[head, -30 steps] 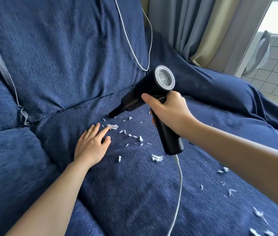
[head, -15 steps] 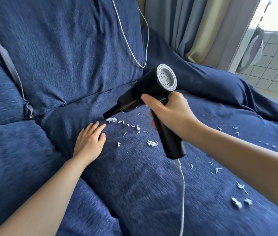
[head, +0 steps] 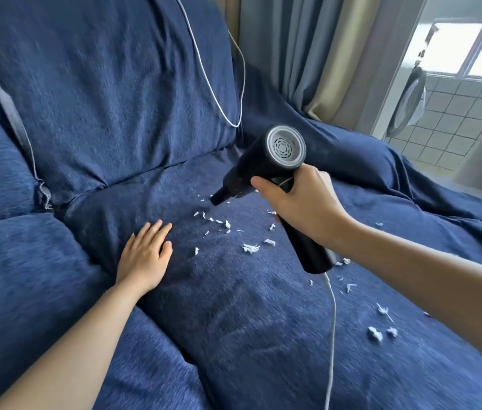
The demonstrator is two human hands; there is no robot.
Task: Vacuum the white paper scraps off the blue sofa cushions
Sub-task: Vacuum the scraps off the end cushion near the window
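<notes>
right hand (head: 302, 207) around black vacuum (head: 266, 170), nozzle above paper scraps (head: 228, 224)

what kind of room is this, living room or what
Most likely a home living room. A blue sofa with deep cushions fills the view, long curtains hang behind it, and a window over a tiled wall sits to the right.

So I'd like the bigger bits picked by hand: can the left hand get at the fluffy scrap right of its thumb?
Probably yes. The left hand lies flat on the cushion, and only bare fabric shows between it and the fluffy scrap.
</notes>
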